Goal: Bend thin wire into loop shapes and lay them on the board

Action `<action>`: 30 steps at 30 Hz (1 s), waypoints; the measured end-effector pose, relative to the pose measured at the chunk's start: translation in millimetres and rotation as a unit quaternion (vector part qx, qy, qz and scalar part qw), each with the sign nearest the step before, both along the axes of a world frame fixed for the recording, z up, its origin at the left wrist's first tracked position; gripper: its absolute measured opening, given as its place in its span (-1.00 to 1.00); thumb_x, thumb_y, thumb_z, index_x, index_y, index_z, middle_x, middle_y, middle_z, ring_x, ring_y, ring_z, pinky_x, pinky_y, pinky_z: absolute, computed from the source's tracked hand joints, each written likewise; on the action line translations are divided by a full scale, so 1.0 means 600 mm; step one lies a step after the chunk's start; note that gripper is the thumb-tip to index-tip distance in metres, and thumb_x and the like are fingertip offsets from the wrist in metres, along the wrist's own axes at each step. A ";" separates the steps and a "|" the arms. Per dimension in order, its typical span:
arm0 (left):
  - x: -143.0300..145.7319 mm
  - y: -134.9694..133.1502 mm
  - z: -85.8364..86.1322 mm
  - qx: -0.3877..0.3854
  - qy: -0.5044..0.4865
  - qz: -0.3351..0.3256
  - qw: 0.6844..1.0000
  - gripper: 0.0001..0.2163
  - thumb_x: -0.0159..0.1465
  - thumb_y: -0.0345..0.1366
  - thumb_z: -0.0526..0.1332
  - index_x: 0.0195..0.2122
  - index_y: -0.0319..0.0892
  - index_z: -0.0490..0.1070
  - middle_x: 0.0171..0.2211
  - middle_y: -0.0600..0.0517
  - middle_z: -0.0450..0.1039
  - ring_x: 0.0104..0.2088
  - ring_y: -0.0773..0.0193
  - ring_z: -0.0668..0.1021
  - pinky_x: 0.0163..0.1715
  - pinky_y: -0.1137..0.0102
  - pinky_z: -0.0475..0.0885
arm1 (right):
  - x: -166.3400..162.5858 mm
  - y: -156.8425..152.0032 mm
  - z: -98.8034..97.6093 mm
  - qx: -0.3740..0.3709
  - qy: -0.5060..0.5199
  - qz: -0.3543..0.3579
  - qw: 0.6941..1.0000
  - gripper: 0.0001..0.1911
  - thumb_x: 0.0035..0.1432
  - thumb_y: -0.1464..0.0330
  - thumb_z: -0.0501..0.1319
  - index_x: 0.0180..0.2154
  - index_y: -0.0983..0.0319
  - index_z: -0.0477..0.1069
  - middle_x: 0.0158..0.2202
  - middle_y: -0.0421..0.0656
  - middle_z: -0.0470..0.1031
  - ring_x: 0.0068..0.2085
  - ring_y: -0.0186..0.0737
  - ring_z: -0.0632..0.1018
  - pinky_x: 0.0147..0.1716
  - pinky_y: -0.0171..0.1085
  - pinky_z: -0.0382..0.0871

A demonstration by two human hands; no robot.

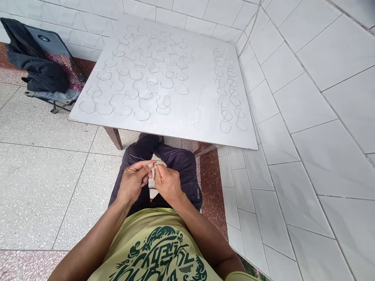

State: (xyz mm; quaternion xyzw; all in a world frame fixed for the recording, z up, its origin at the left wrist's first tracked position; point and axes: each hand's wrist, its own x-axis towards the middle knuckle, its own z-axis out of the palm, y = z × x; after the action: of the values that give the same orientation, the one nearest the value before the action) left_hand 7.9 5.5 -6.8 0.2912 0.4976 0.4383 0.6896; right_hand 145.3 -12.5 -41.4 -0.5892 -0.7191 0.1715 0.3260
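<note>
My left hand [134, 181] and my right hand [168, 183] meet above my dark trousers [178, 168], their fingertips pinched together on a thin metal wire [137, 157]. One short end of the wire sticks out to the left over my knee. The rest of it is too fine to follow between my fingers. Ahead, beyond my knees and out of reach of both hands, a white board [164, 125] carries many thin wire loops and curved shapes [225, 91], laid in rows.
The board rests on a low table with a wooden leg [114, 137]. A folding chair [49, 66] with a dark jacket stands at the left. White wall tiles [307, 117] fill the right side, and speckled floor tiles [49, 187] lie to the left.
</note>
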 end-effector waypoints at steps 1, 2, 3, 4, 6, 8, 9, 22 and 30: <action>0.003 -0.002 -0.002 0.001 -0.001 0.007 1.000 -0.70 0.16 -0.12 0.49 -0.17 -0.21 0.67 -0.55 0.12 0.36 -0.61 0.51 0.23 -0.65 0.54 -0.01 | 0.000 0.000 -0.001 0.001 0.001 -0.001 1.000 -0.62 0.51 0.32 -0.04 -0.38 0.17 0.35 -0.51 -0.13 0.49 -0.48 -0.25 0.48 -0.38 -0.26 0.23; 0.005 -0.004 -0.003 0.002 -0.004 0.012 1.000 -0.69 0.17 -0.12 0.48 -0.17 -0.21 0.66 -0.54 0.12 0.36 -0.61 0.51 0.23 -0.65 0.54 0.00 | 0.000 0.001 -0.002 0.001 0.001 -0.002 1.000 -0.62 0.51 0.32 -0.04 -0.38 0.17 0.35 -0.51 -0.13 0.49 -0.48 -0.25 0.48 -0.38 -0.26 0.23; 0.006 -0.004 -0.005 0.003 -0.007 0.014 1.000 -0.69 0.17 -0.11 0.48 -0.16 -0.21 0.66 -0.54 0.12 0.36 -0.61 0.51 0.23 -0.66 0.55 0.00 | 0.002 0.001 -0.002 0.001 -0.002 -0.002 1.000 -0.62 0.51 0.32 -0.04 -0.37 0.17 0.35 -0.50 -0.13 0.50 -0.48 -0.25 0.48 -0.38 -0.26 0.23; 0.006 -0.003 -0.006 0.005 -0.008 0.012 1.000 -0.69 0.18 -0.10 0.47 -0.15 -0.21 0.65 -0.54 0.13 0.36 -0.62 0.51 0.23 -0.67 0.55 0.00 | 0.003 0.003 -0.002 0.001 -0.006 -0.002 1.000 -0.62 0.52 0.31 -0.04 -0.37 0.18 0.36 -0.50 -0.13 0.50 -0.47 -0.25 0.49 -0.38 -0.26 0.24; 0.002 0.001 -0.006 0.013 0.000 -0.002 1.000 -0.67 0.20 -0.09 0.46 -0.10 -0.19 0.64 -0.52 0.12 0.38 -0.62 0.51 0.23 -0.67 0.55 0.00 | 0.008 0.005 0.000 0.000 -0.014 -0.001 1.000 -0.62 0.52 0.30 -0.04 -0.36 0.18 0.37 -0.50 -0.13 0.50 -0.46 -0.25 0.49 -0.37 -0.26 0.24; -0.006 0.005 -0.004 0.023 0.020 -0.020 0.999 -0.63 0.21 -0.10 0.45 -0.02 -0.17 0.62 -0.48 0.10 0.44 -0.63 0.52 0.25 -0.67 0.55 0.02 | 0.014 0.006 0.004 -0.002 -0.017 -0.004 1.000 -0.61 0.51 0.29 -0.02 -0.39 0.18 0.37 -0.51 -0.14 0.49 -0.47 -0.26 0.48 -0.37 -0.27 0.24; -0.010 0.007 -0.003 0.026 0.030 -0.029 0.999 -0.61 0.22 -0.10 0.45 0.02 -0.16 0.61 -0.44 0.08 0.49 -0.62 0.52 0.26 -0.67 0.55 0.03 | 0.016 0.007 0.006 -0.005 -0.014 -0.009 1.000 -0.61 0.51 0.29 -0.01 -0.40 0.18 0.37 -0.53 -0.15 0.48 -0.48 -0.27 0.47 -0.38 -0.28 0.24; -0.018 0.001 -0.017 0.093 0.090 -0.009 0.992 -0.62 0.25 -0.10 0.43 0.00 -0.21 0.62 -0.08 -0.14 0.65 -0.33 0.27 0.60 -0.40 0.40 0.48 | 0.014 0.004 0.015 -0.038 0.204 -0.008 0.978 -0.68 0.47 0.26 0.11 -0.30 0.21 0.53 -0.34 -0.16 0.58 -0.34 -0.29 0.57 -0.34 -0.32 0.44; 0.004 -0.017 -0.017 0.108 0.093 0.019 0.990 -0.57 0.28 -0.04 0.40 0.08 -0.16 0.60 0.08 -0.14 0.62 0.10 0.02 0.62 0.22 0.12 0.44 | 0.008 -0.004 0.009 0.151 -0.117 0.030 0.981 -0.83 0.43 0.42 0.18 -0.10 0.27 0.56 -0.23 -0.04 0.61 -0.20 -0.11 0.52 -0.19 -0.15 0.44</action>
State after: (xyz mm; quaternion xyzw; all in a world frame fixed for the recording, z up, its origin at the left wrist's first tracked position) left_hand 10.3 -4.4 -17.1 0.3943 0.5149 0.4738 0.5958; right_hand 150.2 -15.2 -36.0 -0.5276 -0.7873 0.0006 0.3192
